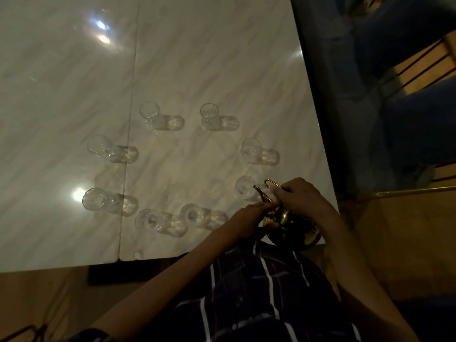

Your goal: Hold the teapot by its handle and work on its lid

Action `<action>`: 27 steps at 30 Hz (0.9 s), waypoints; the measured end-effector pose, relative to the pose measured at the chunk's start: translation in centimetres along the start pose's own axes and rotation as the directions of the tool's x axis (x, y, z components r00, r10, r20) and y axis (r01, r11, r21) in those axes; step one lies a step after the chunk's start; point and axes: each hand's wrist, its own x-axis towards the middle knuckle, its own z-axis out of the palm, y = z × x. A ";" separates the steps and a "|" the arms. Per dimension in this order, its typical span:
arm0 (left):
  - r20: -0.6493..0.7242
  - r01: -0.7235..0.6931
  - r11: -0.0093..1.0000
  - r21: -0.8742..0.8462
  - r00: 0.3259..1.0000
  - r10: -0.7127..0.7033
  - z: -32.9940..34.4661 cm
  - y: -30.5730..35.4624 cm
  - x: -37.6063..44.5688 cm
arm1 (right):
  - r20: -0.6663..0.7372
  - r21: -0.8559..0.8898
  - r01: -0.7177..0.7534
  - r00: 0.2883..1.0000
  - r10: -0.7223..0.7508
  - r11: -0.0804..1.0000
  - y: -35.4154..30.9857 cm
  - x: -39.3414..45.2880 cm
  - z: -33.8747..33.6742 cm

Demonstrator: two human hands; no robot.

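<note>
Lower right of frame: right hand (302,193) grips the brass teapot (288,218) handle, spout aimed at the nearest glass (244,188). Left hand (246,219) presses fingers on the lid, likely steadying it. Other glasses ring the marble table (197,58).

Gold teapot (287,218), upright, table's near-right corner

A pale marble-patterned table (172,70) fills most of the view, glossy, with a seam running down it and bright lamp glare on its surface. Beyond its right edge stand blue upholstered chairs (407,119) on a brown wooden floor (394,230). The room is dim.
</note>
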 end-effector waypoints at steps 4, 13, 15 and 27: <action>0.001 0.004 1.000 0.001 1.000 -0.004 0.0 0.1 0.2 | -0.001 -0.002 -0.005 1.000 0.005 1.000 0.1 0.1 -0.1; -0.004 -0.008 1.000 -0.004 1.000 0.008 0.0 0.2 0.3 | 0.017 -0.010 -0.014 1.000 0.014 1.000 0.2 0.2 -0.4; -0.011 -0.009 1.000 0.000 1.000 0.009 -0.1 0.3 0.4 | 0.020 -0.008 -0.013 1.000 0.013 1.000 0.3 0.3 -0.4; -0.029 -0.034 0.999 -0.004 0.999 0.034 -0.4 0.4 0.5 | 0.036 -0.007 0.001 0.999 -0.001 1.000 0.2 0.4 -0.7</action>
